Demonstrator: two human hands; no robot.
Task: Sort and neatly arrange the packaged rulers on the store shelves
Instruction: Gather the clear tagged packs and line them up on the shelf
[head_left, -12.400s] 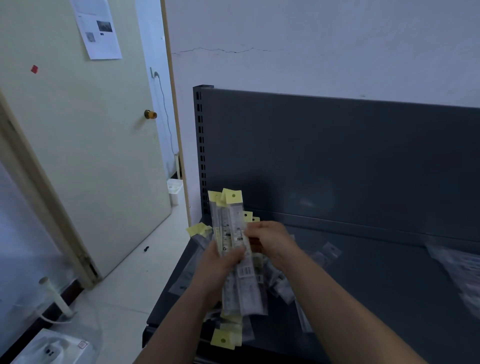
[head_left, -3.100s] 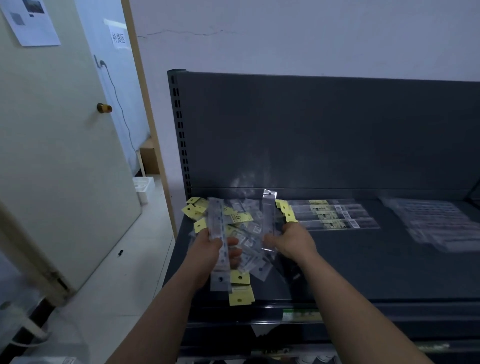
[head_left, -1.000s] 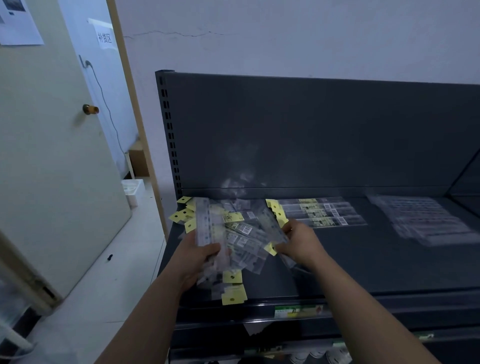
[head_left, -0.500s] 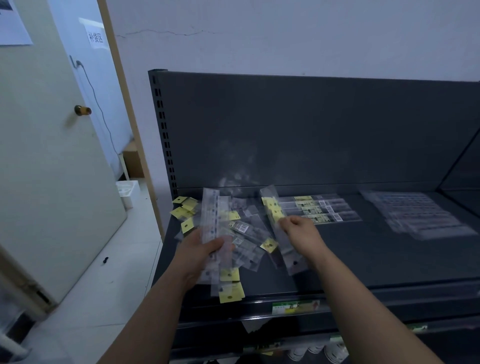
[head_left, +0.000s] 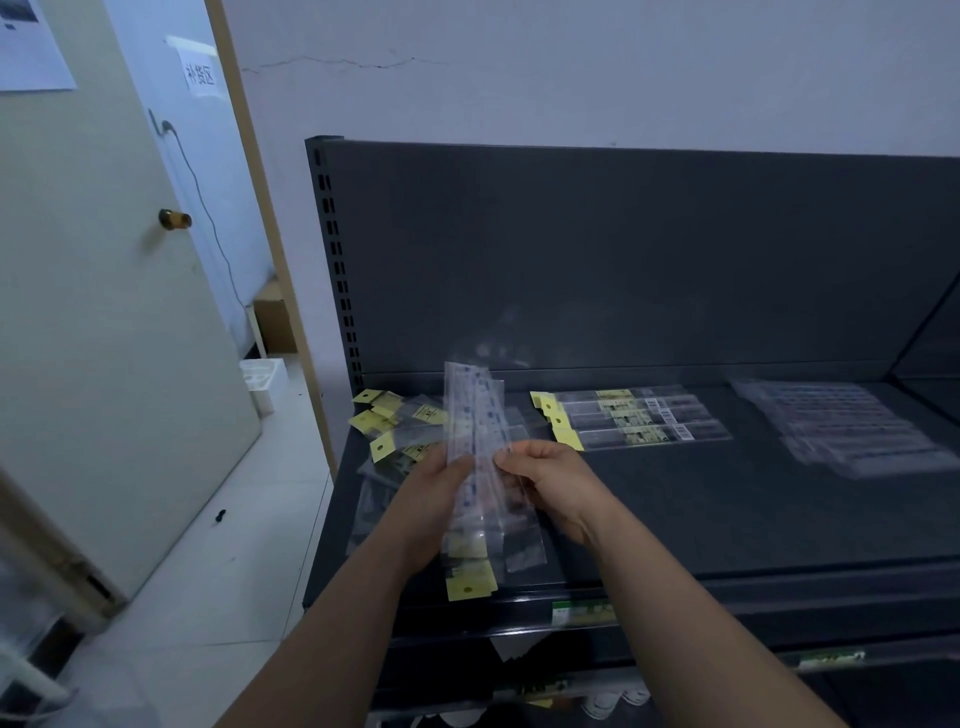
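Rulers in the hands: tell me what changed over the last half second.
The right hand brought its ruler pack across to the bundle in the left hand; both hands now grip it. The neat row and loose pile stayed put.

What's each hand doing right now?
Left hand: closed on a bundle of packaged rulers, held upright.
Right hand: fingers pinching the same bundle from the other side.

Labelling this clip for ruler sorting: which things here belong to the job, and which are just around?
Job:
held rulers
loose pile
neat row
clear packs
shelf

Just around:
door
cardboard box
white tub
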